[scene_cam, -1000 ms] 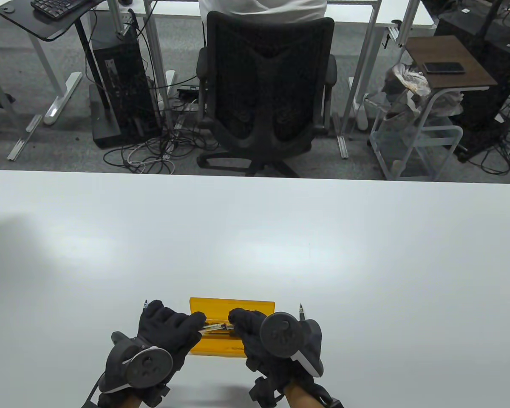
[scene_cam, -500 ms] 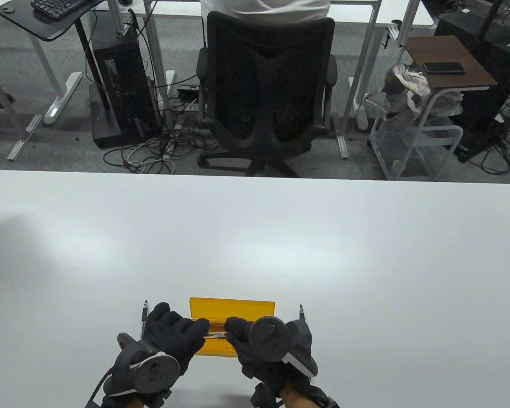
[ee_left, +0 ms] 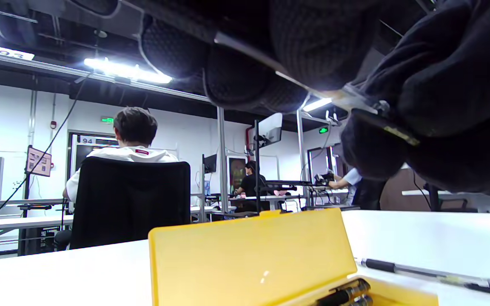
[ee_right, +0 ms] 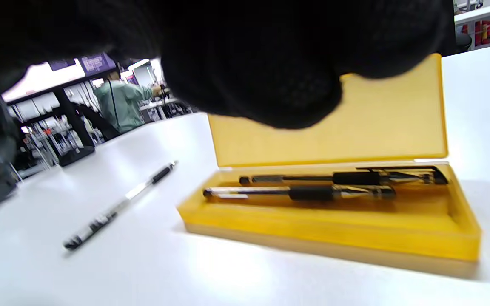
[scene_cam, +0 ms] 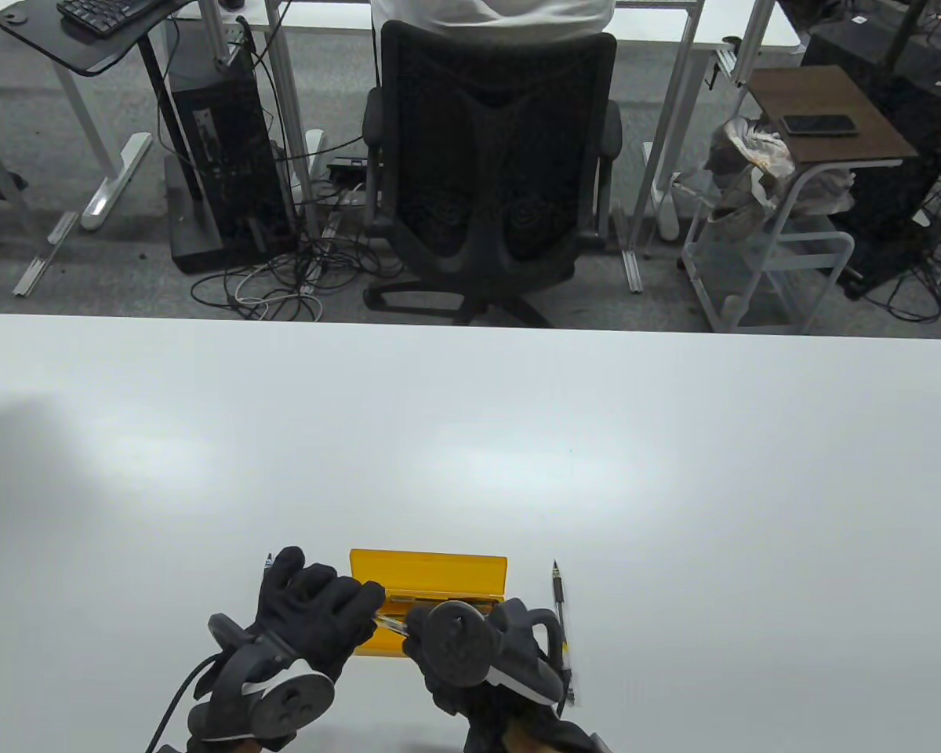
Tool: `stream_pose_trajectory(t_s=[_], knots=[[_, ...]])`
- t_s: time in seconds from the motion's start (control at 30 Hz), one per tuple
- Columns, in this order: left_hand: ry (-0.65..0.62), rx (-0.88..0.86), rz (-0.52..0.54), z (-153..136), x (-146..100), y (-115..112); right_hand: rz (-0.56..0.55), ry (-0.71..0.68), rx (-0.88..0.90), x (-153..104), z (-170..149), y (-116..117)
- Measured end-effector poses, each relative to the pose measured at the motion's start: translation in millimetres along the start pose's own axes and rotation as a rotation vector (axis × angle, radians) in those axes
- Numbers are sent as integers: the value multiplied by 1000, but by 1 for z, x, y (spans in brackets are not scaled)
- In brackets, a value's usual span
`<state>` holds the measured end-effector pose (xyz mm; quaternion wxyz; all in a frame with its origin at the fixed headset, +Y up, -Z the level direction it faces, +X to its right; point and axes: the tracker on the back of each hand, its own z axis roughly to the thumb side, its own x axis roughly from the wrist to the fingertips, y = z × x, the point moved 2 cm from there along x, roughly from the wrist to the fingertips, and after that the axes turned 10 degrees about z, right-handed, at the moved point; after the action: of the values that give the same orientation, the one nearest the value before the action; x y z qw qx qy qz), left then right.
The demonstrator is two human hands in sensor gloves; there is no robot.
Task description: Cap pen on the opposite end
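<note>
Since the earlier frame both hands have drawn nearer to each other and toward the near edge, uncovering the full length of the black-capped clear pen (scene_cam: 562,627) lying on the white worktop (scene_cam: 470,439) just right of the case. Right hand (scene_cam: 470,651), black sensor glove with round tracker: fingers curled, pinching one end of a slim clear-barrelled ballpoint pen (scene_cam: 392,624) held above the case front; in the right wrist view the glove fills the top and hides the grip. Left hand (scene_cam: 310,620), same glove and tracker: fingertips (ee_left: 245,80) closed round the other end of that pen; the left wrist view shows its thin barrel (ee_left: 296,83) running between the two gloves. Whether the cap is on either end cannot be told. Open translucent yellow plastic pen case (ee_right: 330,136), lid upright at the far side: holds two black-grip pens (ee_right: 313,187) side by side, lengthways. Another pen (scene_cam: 267,566) lies on the worktop just left of the left hand, mostly hidden by it.
</note>
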<state>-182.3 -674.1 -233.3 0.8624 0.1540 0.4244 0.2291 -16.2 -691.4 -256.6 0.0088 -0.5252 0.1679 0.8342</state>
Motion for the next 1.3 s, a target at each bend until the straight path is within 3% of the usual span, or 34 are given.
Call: stream_pose_trajectory(t_s=[0.2, 0.33, 0.47, 0.57, 0.63, 0.77, 0.97, 1.17, 1.3], knots=[[45, -51, -9, -2, 0, -4, 70, 63, 100, 5, -16, 5], [207, -190, 80, -18, -4, 3, -8, 178, 81, 3, -36, -2], [567, -618, 99, -44, -14, -9, -115, 149, 269, -3, -45, -12], [755, -945, 87, -52, -25, -27, -151, 37, 352, -4, -39, -14], [810, -1101, 82, -52, -27, -35, -134, -22, 387, -4, -32, -12], [734, -1217, 56, -46, -23, -36, -75, -80, 364, -1, -19, -7], [672, -1137, 64, -39, -19, -30, -20, -99, 364, 2, -14, 1], [539, -940, 67, -35, -14, -22, -4, -86, 371, 4, -18, 4], [526, -942, 84, -33, -14, -20, -6, -86, 370, 4, -16, 5]])
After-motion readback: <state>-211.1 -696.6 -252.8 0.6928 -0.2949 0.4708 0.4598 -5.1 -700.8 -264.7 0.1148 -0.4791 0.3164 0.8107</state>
